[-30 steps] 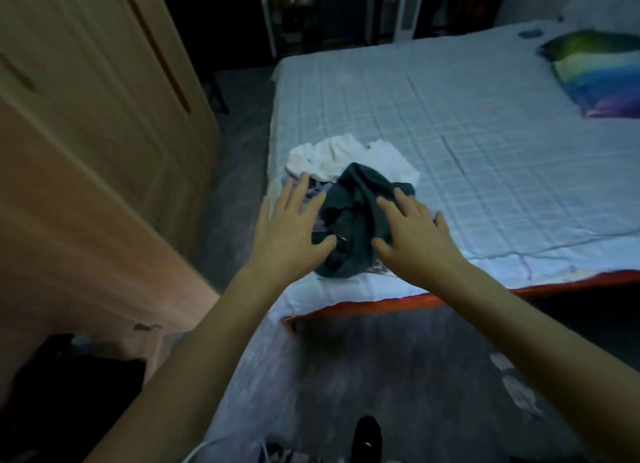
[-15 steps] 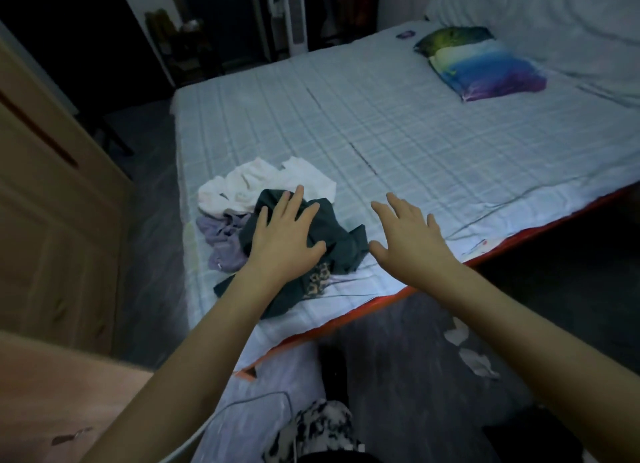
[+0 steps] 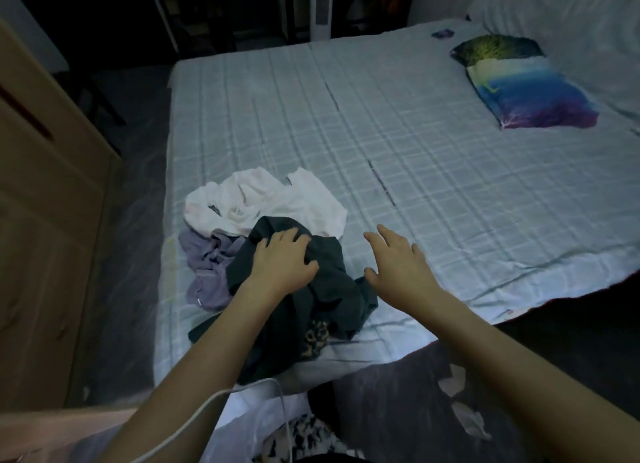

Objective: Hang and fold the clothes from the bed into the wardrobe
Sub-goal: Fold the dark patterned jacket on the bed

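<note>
- A small heap of clothes lies near the front left corner of the bed [image 3: 398, 143], close to its near edge.
- On top is a dark green garment [image 3: 332, 289], crumpled in deep folds; one end trails toward the edge of the bed, and a flap sticks out to the left.
- Behind it and touching it lies a white garment [image 3: 263, 199], rumpled, with a neck opening showing.
- To the left, partly tucked under the other two, is a pale purple garment [image 3: 207, 272], bunched and creased.
- A bit of leopard-print cloth [image 3: 317, 336] peeks out from under the near side of the dark green garment.
- The left hand [image 3: 282, 263] rests on top of the dark green garment, its fingers bent down into the cloth and gathering it.
- The right hand [image 3: 398, 263] hovers just right of the heap, over the checked sheet, fingers spread and relaxed, holding nothing.
- The wooden wardrobe [image 3: 45, 185] stands at the left, across a strip of floor from the bed; the doors in view are closed.
- A colourful pillow [image 3: 526, 84] lies at the far right of the bed, well apart from the heap.
- A white cable [image 3: 214, 398] runs across the lower part of the view, under the left forearm.
</note>
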Demonstrator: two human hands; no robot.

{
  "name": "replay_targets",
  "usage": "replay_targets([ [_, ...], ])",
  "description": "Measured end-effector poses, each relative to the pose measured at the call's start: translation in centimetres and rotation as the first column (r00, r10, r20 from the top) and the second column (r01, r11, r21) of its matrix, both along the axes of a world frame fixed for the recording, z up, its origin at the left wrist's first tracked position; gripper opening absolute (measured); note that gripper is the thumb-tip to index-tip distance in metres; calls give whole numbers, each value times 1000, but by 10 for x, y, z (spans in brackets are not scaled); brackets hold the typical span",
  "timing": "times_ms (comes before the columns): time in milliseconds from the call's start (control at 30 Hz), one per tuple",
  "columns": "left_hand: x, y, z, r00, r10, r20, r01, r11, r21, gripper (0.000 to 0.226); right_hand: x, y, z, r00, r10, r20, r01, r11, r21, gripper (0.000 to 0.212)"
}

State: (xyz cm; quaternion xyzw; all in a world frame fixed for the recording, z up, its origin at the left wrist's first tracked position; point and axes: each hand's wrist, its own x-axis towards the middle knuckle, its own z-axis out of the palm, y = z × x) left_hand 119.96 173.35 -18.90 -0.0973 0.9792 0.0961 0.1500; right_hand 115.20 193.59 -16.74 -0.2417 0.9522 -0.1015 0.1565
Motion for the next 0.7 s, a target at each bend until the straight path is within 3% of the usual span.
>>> replay_targets([
  [167,-32,-33,-32,961,66,269,-72,997,12,44,-40,-39,-39,996,63,70,-65,997,28,55],
  [500,-51,-40,-108,861,262,436,-308,951,36,51,-104,-83,-122,934,268,236,-292,954,72,52],
  [600,-53,-26,-142,824,424,376,-482,873,70,57,-122,-93,-153,883,378,279,-408,911,56,49],
  [700,-54,-2,-175,697,632,337,-693,716,89,75,-132,-94,-186,814,456,359,-512,855,76,47],
])
